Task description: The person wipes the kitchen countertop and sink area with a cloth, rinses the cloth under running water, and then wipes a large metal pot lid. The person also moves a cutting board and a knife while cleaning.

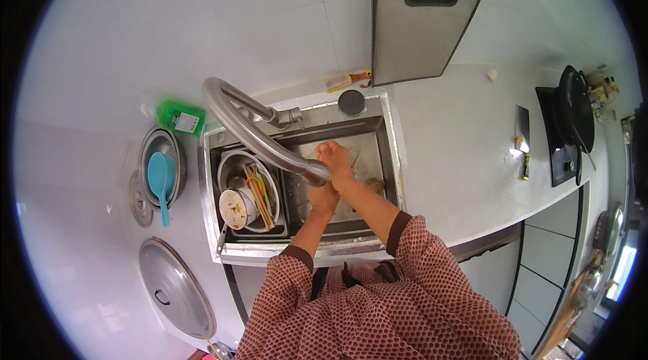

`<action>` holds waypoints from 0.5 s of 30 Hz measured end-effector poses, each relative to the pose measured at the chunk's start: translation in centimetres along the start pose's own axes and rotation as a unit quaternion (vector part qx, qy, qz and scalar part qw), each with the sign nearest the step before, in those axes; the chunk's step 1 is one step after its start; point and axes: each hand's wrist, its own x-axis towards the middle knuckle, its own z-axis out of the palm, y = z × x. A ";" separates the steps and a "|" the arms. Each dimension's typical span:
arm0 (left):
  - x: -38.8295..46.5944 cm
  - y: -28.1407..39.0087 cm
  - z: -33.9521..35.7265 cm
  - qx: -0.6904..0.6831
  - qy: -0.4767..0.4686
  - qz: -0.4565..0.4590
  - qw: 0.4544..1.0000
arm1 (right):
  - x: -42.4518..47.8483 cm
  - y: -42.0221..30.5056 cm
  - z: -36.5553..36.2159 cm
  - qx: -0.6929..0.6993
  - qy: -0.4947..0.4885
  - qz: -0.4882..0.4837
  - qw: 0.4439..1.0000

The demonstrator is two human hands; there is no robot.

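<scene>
Both hands are together over the right basin of a stainless steel sink, beneath the spout of a brushed metal faucet. My right hand lies across the inner side of my left hand, wrists close together. The spout head hides part of both, and whether anything sits between the palms cannot be seen. A brownish lump rests on the basin floor beside my right forearm. In the left basin, a metal bowl holds a stained white enamel mug and several chopsticks.
Left of the sink are a green detergent bottle, a blue ladle in metal bowls and a large pot lid. A cutting board leans on the wall. Rightward lie a cleaver and a wok on a cooktop.
</scene>
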 end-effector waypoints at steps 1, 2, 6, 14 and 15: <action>0.0 -1.5 -0.1 -0.045 0.043 0.000 0.998 | -0.3 -1.8 0.8 0.010 -0.060 -0.029 0.998; -0.1 -3.0 -0.3 -0.089 0.087 0.003 0.992 | -0.5 -3.7 1.6 0.021 -0.120 -0.058 0.991; 1.7 4.7 -6.2 -0.358 -0.120 -0.362 0.853 | 5.6 -6.8 0.0 -0.238 -0.122 -0.155 0.951; -2.1 5.8 -7.7 -0.424 -0.085 -0.449 0.782 | 5.6 -10.4 3.9 -0.387 -0.205 -0.212 0.874; -2.3 6.0 -8.1 -0.442 -0.082 -0.451 0.771 | 5.7 -10.6 4.6 -0.382 -0.203 -0.212 0.876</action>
